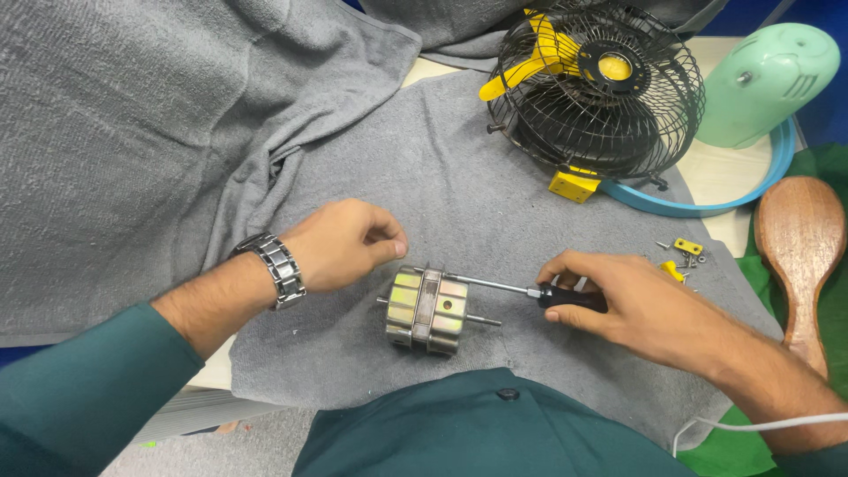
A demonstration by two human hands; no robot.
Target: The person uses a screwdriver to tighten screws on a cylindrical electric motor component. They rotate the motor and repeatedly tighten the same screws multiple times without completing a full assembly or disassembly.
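Observation:
A small metal fan motor [427, 311] with a yellowish casing and a thin shaft lies on a grey towel [459, 194] in front of me. My right hand [632, 300] grips the black handle of a screwdriver [530, 290] whose metal shaft reaches left to the top of the motor. My left hand [346, 243], with a metal watch on its wrist, is curled just left of and above the motor, fingertips close to its upper edge; I cannot tell whether they touch it.
A black wire fan cage [601, 88] with yellow blades stands at the back right. Beside it are a pale green fan housing [768, 84] and a blue ring [707, 205]. Small screws and yellow clips [682, 254] lie near a wooden brush [802, 256].

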